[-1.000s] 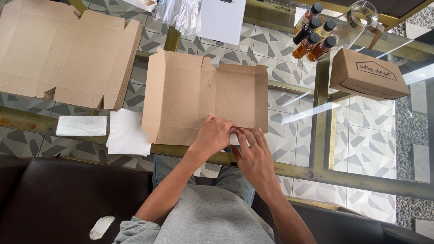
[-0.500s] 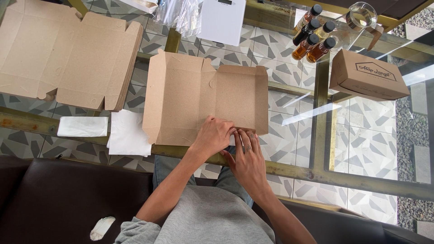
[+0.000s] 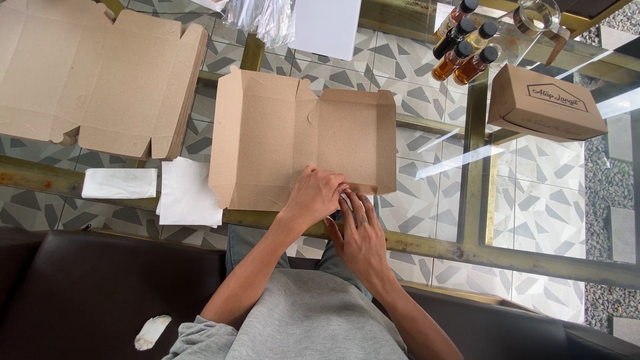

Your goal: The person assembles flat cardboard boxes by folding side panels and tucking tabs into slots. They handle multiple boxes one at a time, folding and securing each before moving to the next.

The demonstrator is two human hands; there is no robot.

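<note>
Head view, looking down past my grey shirt [image 3: 303, 320] at the glass table [image 3: 533, 200]. Landmark: the unfolded brown cardboard box blank [image 3: 303, 140], lying flat and open on the glass directly ahead of me, one large panel to its left half, a squarer panel with raised side flaps to its right. My left hand [image 3: 317, 197] rests on the near edge of the blank, fingers curled down and pinching the small front flap there; the thumb side is hidden, so how firm the grip is I cannot tell. My right hand [image 3: 360, 233] sits just nearer to me than that edge, palm down, fingers spread and loosely open, fingertips touching the same flap beside the left hand; it holds nothing that I can see. Left of the blank, touching its near-left corner: a white paper sheet [image 3: 190, 193], and further left a folded white napkin [image 3: 120, 183]. Far left of the blank: a stack of flat box blanks [image 3: 100, 73]. Beyond the blank, at the far edge: clear plastic wrap [image 3: 260, 17] and a white card [image 3: 327, 27]. Right of and beyond the blank: a cluster of small dark-capped bottles [image 3: 463, 47] with amber liquid, and right of those a closed brown box [image 3: 543, 103]. Dark sofa cushion [image 3: 87, 293] under me, nearer than the blank.
</note>
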